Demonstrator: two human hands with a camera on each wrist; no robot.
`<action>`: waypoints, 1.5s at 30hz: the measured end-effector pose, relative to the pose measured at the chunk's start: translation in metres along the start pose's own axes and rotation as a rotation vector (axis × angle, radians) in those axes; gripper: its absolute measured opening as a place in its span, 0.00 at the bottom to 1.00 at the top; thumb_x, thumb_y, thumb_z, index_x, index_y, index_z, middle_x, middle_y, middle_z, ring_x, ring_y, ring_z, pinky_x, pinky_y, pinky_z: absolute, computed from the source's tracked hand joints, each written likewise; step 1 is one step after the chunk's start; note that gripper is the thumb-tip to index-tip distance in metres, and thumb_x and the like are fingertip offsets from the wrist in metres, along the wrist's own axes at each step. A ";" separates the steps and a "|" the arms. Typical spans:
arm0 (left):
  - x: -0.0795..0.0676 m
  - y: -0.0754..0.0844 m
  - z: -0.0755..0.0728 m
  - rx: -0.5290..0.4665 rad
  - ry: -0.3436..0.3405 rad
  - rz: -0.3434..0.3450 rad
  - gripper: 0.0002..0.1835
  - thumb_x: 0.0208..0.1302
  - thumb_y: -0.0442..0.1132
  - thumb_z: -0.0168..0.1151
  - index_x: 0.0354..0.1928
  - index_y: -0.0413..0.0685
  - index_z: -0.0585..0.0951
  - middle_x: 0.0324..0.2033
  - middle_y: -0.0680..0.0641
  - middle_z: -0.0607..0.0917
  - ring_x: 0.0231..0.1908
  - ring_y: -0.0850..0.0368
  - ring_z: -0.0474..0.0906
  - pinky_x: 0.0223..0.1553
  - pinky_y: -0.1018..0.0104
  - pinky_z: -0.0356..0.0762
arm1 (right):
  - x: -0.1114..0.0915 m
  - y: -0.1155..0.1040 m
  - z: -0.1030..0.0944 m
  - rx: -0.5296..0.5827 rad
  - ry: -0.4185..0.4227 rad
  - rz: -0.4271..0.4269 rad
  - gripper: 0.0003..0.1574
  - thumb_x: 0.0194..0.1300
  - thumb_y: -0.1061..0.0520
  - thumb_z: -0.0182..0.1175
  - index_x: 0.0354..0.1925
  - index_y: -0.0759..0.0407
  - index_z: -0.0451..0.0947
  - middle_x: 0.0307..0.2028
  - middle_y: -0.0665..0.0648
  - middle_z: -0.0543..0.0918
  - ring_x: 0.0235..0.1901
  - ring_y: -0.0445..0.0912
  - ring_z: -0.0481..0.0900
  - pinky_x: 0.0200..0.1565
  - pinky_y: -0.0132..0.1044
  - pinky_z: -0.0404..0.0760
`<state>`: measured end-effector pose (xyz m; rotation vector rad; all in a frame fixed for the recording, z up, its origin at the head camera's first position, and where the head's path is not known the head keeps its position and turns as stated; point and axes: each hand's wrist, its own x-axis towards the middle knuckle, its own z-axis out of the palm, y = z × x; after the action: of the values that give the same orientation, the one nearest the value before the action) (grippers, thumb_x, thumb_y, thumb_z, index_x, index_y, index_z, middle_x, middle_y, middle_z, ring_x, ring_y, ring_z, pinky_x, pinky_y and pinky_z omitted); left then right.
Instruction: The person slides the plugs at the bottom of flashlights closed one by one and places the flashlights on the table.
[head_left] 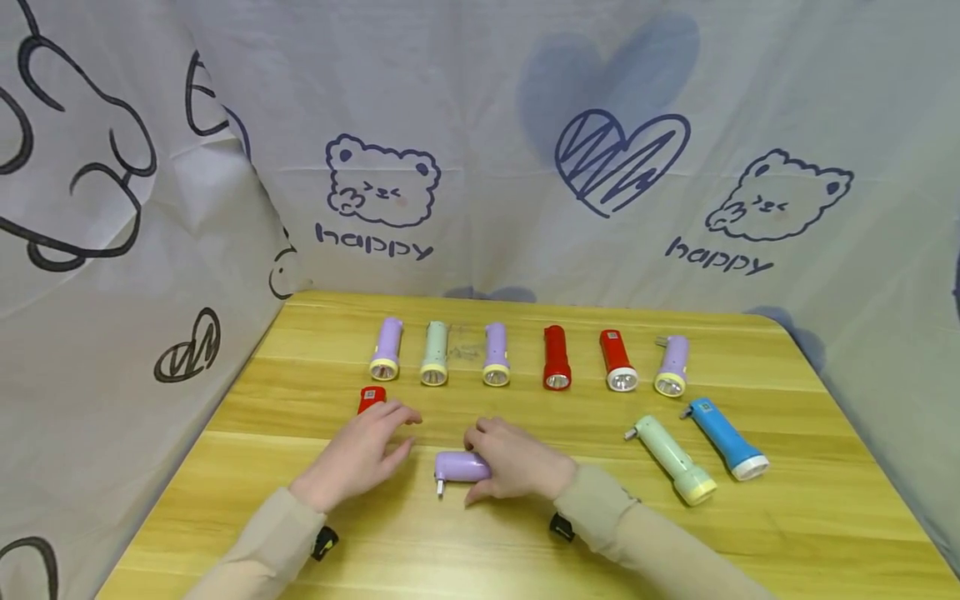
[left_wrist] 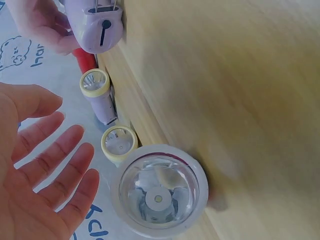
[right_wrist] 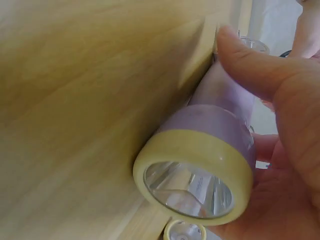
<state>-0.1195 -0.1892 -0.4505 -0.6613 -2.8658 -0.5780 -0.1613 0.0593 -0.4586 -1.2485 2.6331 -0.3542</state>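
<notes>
My right hand grips a purple flashlight lying on the table, thumb on one side and fingers on the other. Its tail points left with metal plug prongs folded out. In the right wrist view its cream-rimmed lens faces the camera. My left hand hovers to the left of that flashlight, fingers spread and holding nothing. Just beyond the left hand lies a red flashlight, mostly hidden by it in the head view. The left wrist view shows its white-rimmed lens close up.
Along the back stand a row of purple, pale green and red flashlights, among them a green one and a red one. On the right lie another pale green flashlight and a blue one, prongs out. A printed cloth hangs behind the wooden table.
</notes>
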 end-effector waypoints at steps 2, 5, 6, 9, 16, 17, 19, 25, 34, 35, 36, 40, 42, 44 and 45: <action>0.000 0.000 0.000 -0.002 0.005 0.004 0.17 0.65 0.38 0.68 0.54 0.46 0.82 0.50 0.50 0.85 0.50 0.54 0.82 0.54 0.56 0.84 | 0.001 0.000 0.002 -0.002 -0.007 0.010 0.38 0.49 0.35 0.77 0.49 0.56 0.79 0.42 0.51 0.81 0.39 0.40 0.75 0.44 0.31 0.80; -0.001 0.001 0.001 -0.008 0.012 0.004 0.17 0.64 0.38 0.68 0.54 0.46 0.82 0.50 0.50 0.86 0.50 0.54 0.82 0.54 0.56 0.84 | 0.002 0.001 0.004 0.006 -0.020 0.019 0.37 0.48 0.36 0.78 0.47 0.56 0.78 0.41 0.50 0.81 0.38 0.39 0.76 0.44 0.31 0.80; -0.002 0.001 0.002 -0.011 0.014 0.002 0.17 0.64 0.38 0.68 0.54 0.46 0.82 0.50 0.50 0.86 0.50 0.54 0.83 0.54 0.55 0.84 | 0.002 0.001 0.005 0.010 -0.025 0.021 0.36 0.49 0.37 0.78 0.47 0.56 0.78 0.41 0.50 0.82 0.38 0.39 0.76 0.43 0.31 0.80; -0.003 0.000 0.004 -0.022 0.021 -0.004 0.16 0.64 0.37 0.69 0.54 0.46 0.82 0.50 0.50 0.86 0.51 0.55 0.83 0.54 0.55 0.84 | 0.002 0.001 0.007 0.023 -0.039 0.029 0.35 0.50 0.39 0.78 0.48 0.56 0.78 0.41 0.50 0.82 0.37 0.38 0.76 0.42 0.30 0.80; -0.002 0.000 0.005 -0.062 0.017 -0.026 0.16 0.64 0.37 0.68 0.54 0.46 0.82 0.50 0.50 0.86 0.52 0.54 0.82 0.56 0.54 0.83 | 0.001 0.004 0.008 0.046 -0.030 0.027 0.29 0.56 0.43 0.76 0.47 0.59 0.79 0.41 0.52 0.83 0.35 0.39 0.77 0.41 0.30 0.81; -0.001 0.000 0.004 -0.072 0.013 -0.032 0.17 0.65 0.37 0.68 0.55 0.46 0.82 0.51 0.50 0.86 0.52 0.53 0.82 0.56 0.54 0.83 | 0.001 0.004 0.008 0.049 -0.024 0.023 0.28 0.56 0.44 0.75 0.47 0.59 0.79 0.40 0.52 0.83 0.35 0.39 0.77 0.41 0.30 0.81; 0.000 0.000 0.001 -0.099 0.013 -0.039 0.17 0.65 0.37 0.67 0.55 0.46 0.81 0.51 0.49 0.86 0.53 0.52 0.82 0.57 0.53 0.83 | 0.000 0.006 0.009 0.056 -0.014 0.019 0.26 0.58 0.45 0.74 0.46 0.59 0.79 0.40 0.52 0.83 0.35 0.38 0.77 0.41 0.30 0.80; 0.009 -0.002 -0.009 -0.190 0.062 -0.049 0.16 0.67 0.36 0.65 0.55 0.43 0.81 0.51 0.46 0.86 0.53 0.49 0.83 0.55 0.51 0.83 | -0.002 0.011 0.006 0.131 0.024 0.033 0.24 0.62 0.44 0.71 0.48 0.58 0.79 0.41 0.51 0.83 0.37 0.38 0.77 0.42 0.32 0.81; 0.028 -0.002 -0.021 -0.471 0.107 -0.095 0.17 0.70 0.34 0.62 0.59 0.43 0.77 0.47 0.45 0.86 0.49 0.48 0.83 0.51 0.54 0.84 | -0.007 0.019 -0.007 0.329 0.174 0.061 0.21 0.69 0.39 0.63 0.49 0.51 0.78 0.35 0.47 0.83 0.32 0.38 0.77 0.34 0.30 0.77; 0.029 -0.001 -0.022 -0.507 0.105 -0.107 0.18 0.71 0.35 0.61 0.60 0.42 0.77 0.47 0.44 0.85 0.49 0.49 0.83 0.51 0.55 0.84 | -0.008 0.020 -0.009 0.358 0.196 0.071 0.21 0.69 0.38 0.62 0.50 0.51 0.77 0.35 0.48 0.83 0.32 0.38 0.77 0.34 0.31 0.77; 0.031 0.001 -0.023 -0.539 0.103 -0.118 0.18 0.71 0.35 0.61 0.61 0.42 0.76 0.48 0.44 0.85 0.50 0.49 0.83 0.52 0.56 0.84 | -0.009 0.022 -0.011 0.391 0.217 0.085 0.22 0.70 0.38 0.61 0.51 0.51 0.77 0.36 0.48 0.83 0.33 0.39 0.77 0.34 0.31 0.77; 0.038 0.007 -0.026 -0.663 0.092 -0.159 0.19 0.74 0.39 0.59 0.62 0.41 0.75 0.52 0.41 0.84 0.52 0.48 0.82 0.54 0.58 0.83 | -0.013 0.026 -0.021 0.595 0.295 0.123 0.24 0.73 0.44 0.58 0.60 0.53 0.74 0.37 0.56 0.82 0.29 0.44 0.80 0.30 0.35 0.81; 0.042 0.011 -0.027 -0.720 0.084 -0.179 0.19 0.75 0.41 0.57 0.64 0.42 0.75 0.54 0.40 0.83 0.53 0.47 0.83 0.54 0.60 0.83 | -0.015 0.027 -0.025 0.689 0.337 0.122 0.23 0.75 0.47 0.57 0.61 0.56 0.72 0.36 0.61 0.81 0.27 0.46 0.80 0.27 0.35 0.82; 0.046 0.015 -0.028 -0.789 0.072 -0.199 0.20 0.77 0.43 0.55 0.64 0.42 0.74 0.56 0.38 0.82 0.54 0.46 0.82 0.56 0.60 0.83 | -0.017 0.028 -0.027 0.740 0.380 0.103 0.19 0.76 0.50 0.55 0.58 0.58 0.73 0.32 0.65 0.81 0.24 0.47 0.80 0.25 0.36 0.82; 0.048 0.017 -0.028 -0.821 0.067 -0.209 0.20 0.77 0.43 0.54 0.65 0.42 0.74 0.57 0.36 0.81 0.54 0.46 0.83 0.57 0.60 0.83 | -0.017 0.028 -0.028 0.748 0.407 0.095 0.17 0.76 0.51 0.55 0.55 0.60 0.74 0.31 0.66 0.82 0.24 0.47 0.80 0.25 0.36 0.82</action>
<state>-0.1533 -0.1671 -0.4088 -0.3997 -2.5681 -1.8011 -0.1789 0.0933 -0.4392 -0.8480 2.4216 -1.5327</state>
